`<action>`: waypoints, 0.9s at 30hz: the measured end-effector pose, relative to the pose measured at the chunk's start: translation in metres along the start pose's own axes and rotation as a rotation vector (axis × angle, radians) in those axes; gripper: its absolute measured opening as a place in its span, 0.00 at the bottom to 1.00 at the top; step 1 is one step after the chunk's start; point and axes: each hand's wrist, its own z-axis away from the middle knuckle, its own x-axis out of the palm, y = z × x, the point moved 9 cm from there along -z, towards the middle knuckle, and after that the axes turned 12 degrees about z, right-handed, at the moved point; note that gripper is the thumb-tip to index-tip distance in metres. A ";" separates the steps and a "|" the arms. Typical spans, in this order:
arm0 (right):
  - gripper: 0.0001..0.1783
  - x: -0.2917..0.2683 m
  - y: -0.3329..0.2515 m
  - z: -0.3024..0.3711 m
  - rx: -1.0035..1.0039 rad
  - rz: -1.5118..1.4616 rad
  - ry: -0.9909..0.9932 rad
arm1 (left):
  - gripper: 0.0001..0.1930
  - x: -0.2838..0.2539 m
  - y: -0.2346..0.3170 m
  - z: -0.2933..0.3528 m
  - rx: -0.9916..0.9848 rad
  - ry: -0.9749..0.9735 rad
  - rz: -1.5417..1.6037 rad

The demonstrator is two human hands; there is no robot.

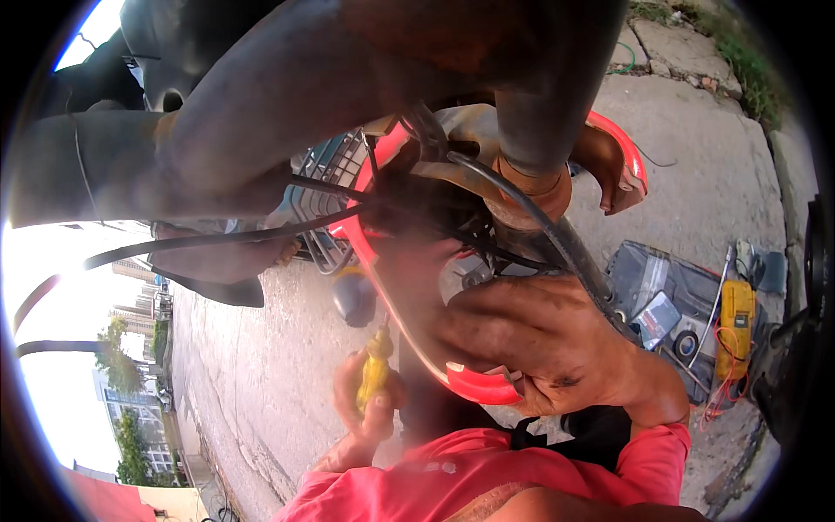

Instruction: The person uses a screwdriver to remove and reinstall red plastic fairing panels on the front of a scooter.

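Observation:
My left hand (370, 404) is closed around the yellow handle of a screwdriver (376, 365), its shaft pointing up to the edge of a red plastic panel (478, 384) on a two-wheeled vehicle. Whether the tip sits in a screw is too blurred to tell. Opposite it, my right hand (552, 339) grips the panel, with the fingers curled inside and partly hidden. Black cables (544, 222) run above that hand, past a rusty steering column (531, 196). Beside the screwdriver tip is a dark, rounded part with a yellow base (352, 298).
Thick dark handlebar tubing (261, 113) crosses the top. A wire basket (330, 174) lies behind the panel. On the concrete at right are a grey tool case (644, 261), a yellow multimeter (737, 322) with red leads, and a black ring (687, 344). Grass (748, 70) borders the pavement.

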 end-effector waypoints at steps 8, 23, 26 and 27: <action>0.28 0.004 0.008 -0.001 0.034 -0.022 -0.072 | 0.35 -0.001 -0.008 0.016 0.010 0.044 0.013; 0.27 0.016 0.029 0.016 0.276 -0.149 -0.025 | 0.36 -0.003 0.013 0.010 -0.039 -0.063 -0.136; 0.26 0.027 0.036 0.028 0.365 -0.090 0.072 | 0.34 -0.008 0.010 -0.004 -0.031 -0.055 -0.027; 0.26 0.027 0.038 0.029 0.345 -0.109 0.023 | 0.34 -0.012 0.017 -0.007 -0.034 -0.061 -0.058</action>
